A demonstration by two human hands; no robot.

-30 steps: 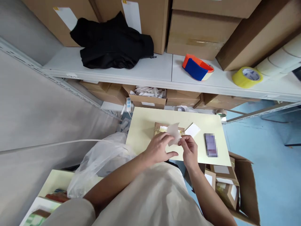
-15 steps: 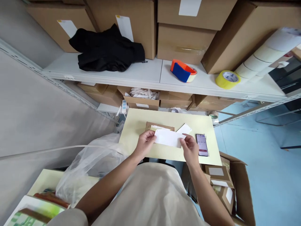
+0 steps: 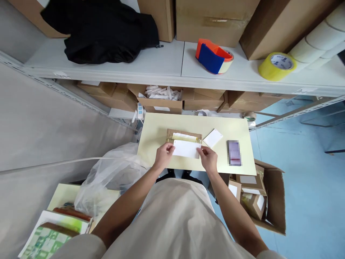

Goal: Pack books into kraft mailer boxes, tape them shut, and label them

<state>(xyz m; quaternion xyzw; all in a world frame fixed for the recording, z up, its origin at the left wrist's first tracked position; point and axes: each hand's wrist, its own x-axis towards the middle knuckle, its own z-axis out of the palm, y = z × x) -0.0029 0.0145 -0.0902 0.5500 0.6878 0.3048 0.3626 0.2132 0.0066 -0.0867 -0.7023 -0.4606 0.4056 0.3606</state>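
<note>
A white paper label [image 3: 186, 149] is stretched between my two hands over the pale yellow table [image 3: 153, 124]. My left hand [image 3: 164, 156] pinches its left end, and my right hand [image 3: 208, 158] pinches its right end. Just behind and partly under the label lies a small brown cardboard box [image 3: 170, 133] with a white and yellow strip across its top. Whether the label touches the box I cannot tell. A stack of white labels [image 3: 213, 137] rests to the right of the box. Farther right on the table is a phone [image 3: 234, 153], its screen blurred out.
Behind the table stands a shelf [image 3: 167, 63] with black clothing [image 3: 110, 34], an orange and blue tape dispenser [image 3: 214, 57] and yellow tape [image 3: 277, 66]. An open carton [image 3: 276, 201] of small boxes sits at lower right. Clear plastic wrapping [image 3: 107, 172] hangs at left.
Both hands have brought the label lower and slightly left, over the front of the small box. My view has tilted down, so the shelf appears higher.
</note>
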